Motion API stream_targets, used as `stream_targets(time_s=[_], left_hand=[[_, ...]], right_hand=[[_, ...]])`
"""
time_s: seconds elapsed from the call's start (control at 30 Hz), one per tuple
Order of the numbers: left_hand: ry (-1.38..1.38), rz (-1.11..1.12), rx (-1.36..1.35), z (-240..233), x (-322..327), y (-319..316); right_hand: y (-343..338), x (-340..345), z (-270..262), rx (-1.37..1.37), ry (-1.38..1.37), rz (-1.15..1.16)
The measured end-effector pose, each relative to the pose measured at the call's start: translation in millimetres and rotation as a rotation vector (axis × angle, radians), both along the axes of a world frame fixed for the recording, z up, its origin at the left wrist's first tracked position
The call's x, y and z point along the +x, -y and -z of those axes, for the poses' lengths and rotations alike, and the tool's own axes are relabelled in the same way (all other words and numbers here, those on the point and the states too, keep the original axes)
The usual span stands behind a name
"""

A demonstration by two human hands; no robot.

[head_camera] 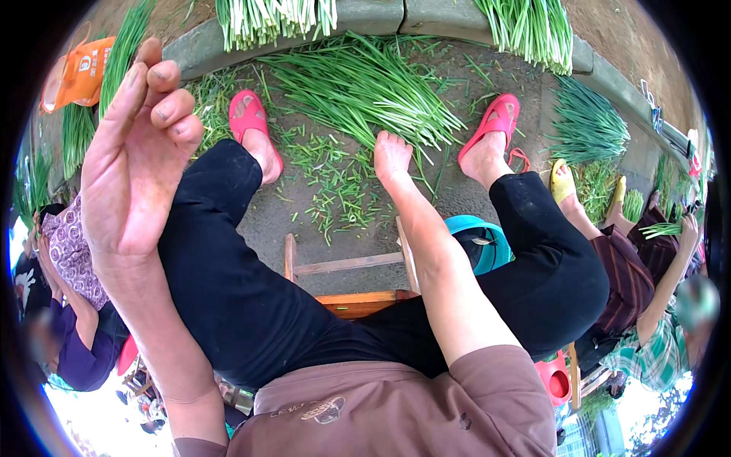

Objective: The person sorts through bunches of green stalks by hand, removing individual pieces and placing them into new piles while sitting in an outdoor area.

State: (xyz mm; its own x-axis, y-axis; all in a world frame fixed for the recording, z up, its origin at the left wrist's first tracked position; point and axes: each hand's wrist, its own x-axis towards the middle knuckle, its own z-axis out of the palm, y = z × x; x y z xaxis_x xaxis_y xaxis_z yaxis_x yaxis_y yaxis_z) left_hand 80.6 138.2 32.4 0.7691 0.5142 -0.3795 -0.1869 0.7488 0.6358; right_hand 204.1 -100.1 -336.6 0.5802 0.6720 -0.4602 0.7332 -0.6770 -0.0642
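Observation:
My left hand (140, 154) is raised at the left, close to the camera, its palm showing and its fingers curled loosely with nothing in them. Reaching down between the knees, my right hand (393, 153) touches the white stem ends of a loose heap of long green stalks, likely garlic chives (354, 91), on the pavement; its fingertips are at the stems, and whether it grips any is not clear. Short cut green pieces (337, 177) lie scattered below the heap.
Bundled stalks (277, 20) and another bundle (528, 34) lie on the stone curb (445, 17). An orange bag (85, 71) stands left. A turquoise basin (491, 243) is beside the right knee, a wooden stool (354, 305) beneath. People sit on both sides.

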Motion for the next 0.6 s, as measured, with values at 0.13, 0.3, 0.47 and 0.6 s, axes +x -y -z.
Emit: stream_targets(time_s=[0.13,0.3,0.47,0.6], left_hand=[[0.000,0.002,-0.001,-1.5,1.7,0.1],[-0.026,-0.021,-0.004,-3.6,1.8,0.3],[-0.032,-0.023,-0.001,-4.8,0.5,0.2],[-0.023,-0.002,0.020,-5.7,2.2,-1.7]], right_hand=[[-1.0,-4.5,2.0,-0.042,-0.128,0.058],[-11.4,9.4,-13.9,-0.099,-0.417,0.216],[-16.7,26.4,-15.3,-0.014,-0.756,0.301],[-33.8,45.7,-30.6,-0.044,-1.115,0.266]])
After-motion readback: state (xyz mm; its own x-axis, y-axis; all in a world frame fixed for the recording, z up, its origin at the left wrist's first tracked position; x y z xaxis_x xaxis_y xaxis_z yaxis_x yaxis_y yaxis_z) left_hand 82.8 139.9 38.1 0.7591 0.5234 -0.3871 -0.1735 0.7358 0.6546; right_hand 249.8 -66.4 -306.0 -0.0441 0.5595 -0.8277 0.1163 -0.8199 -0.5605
